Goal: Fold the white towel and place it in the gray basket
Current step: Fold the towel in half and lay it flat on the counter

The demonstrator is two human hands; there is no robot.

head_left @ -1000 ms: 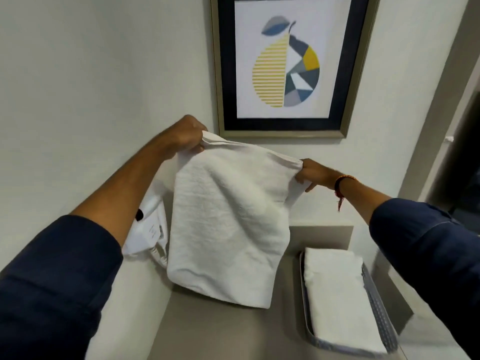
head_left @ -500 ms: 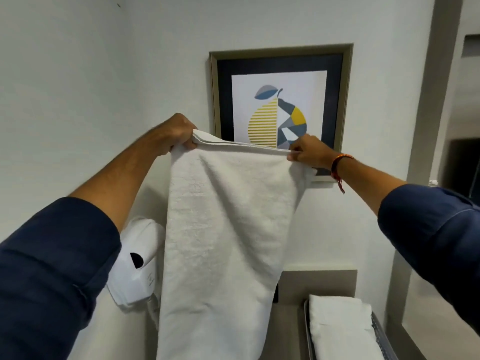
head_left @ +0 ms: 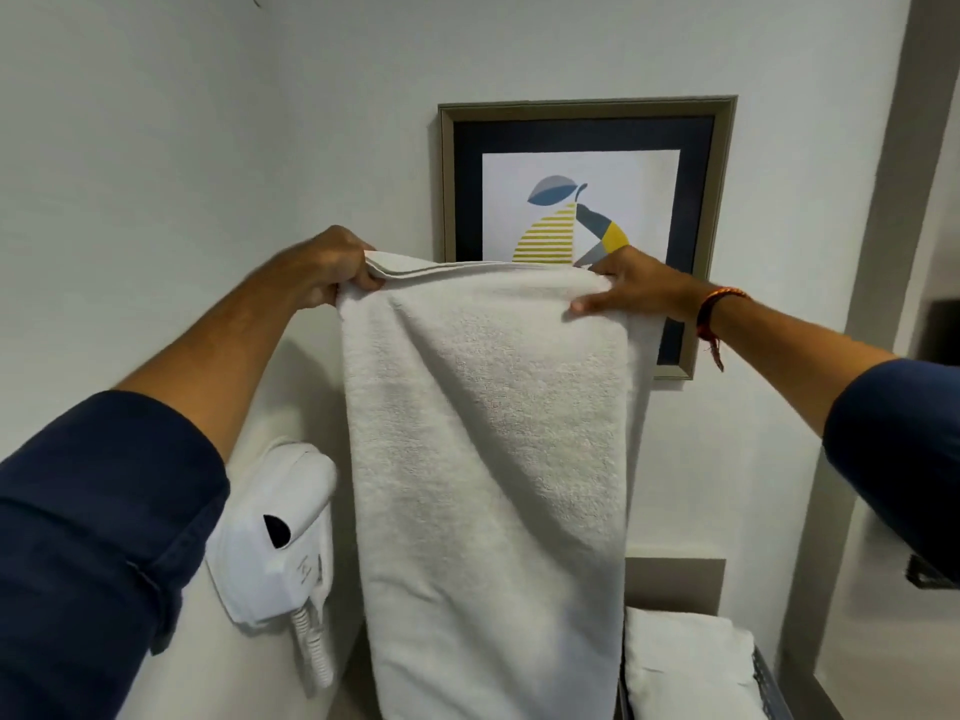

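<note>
The white towel [head_left: 488, 459] hangs full length in front of me, doubled over at its top edge. My left hand [head_left: 327, 270] pinches the top left corner. My right hand [head_left: 631, 288] grips the top right corner, thumb laid over the front of the cloth. Both hands are raised level before the wall. The towel's lower end runs out of the frame at the bottom. The gray basket [head_left: 769, 683] shows only as a strip of rim at the bottom right, with a folded white towel [head_left: 685, 662] lying in it.
A framed pear picture [head_left: 587, 200] hangs on the wall behind my hands. A white wall-mounted hair dryer [head_left: 280, 537] with a coiled cord sits at lower left, close to the towel's edge. A gray ledge [head_left: 675, 582] lies behind the basket.
Both hands have lifted the towel higher and it now hangs long and straight instead of bunched. My view has tilted up, so the basket has slid to the bottom edge.
</note>
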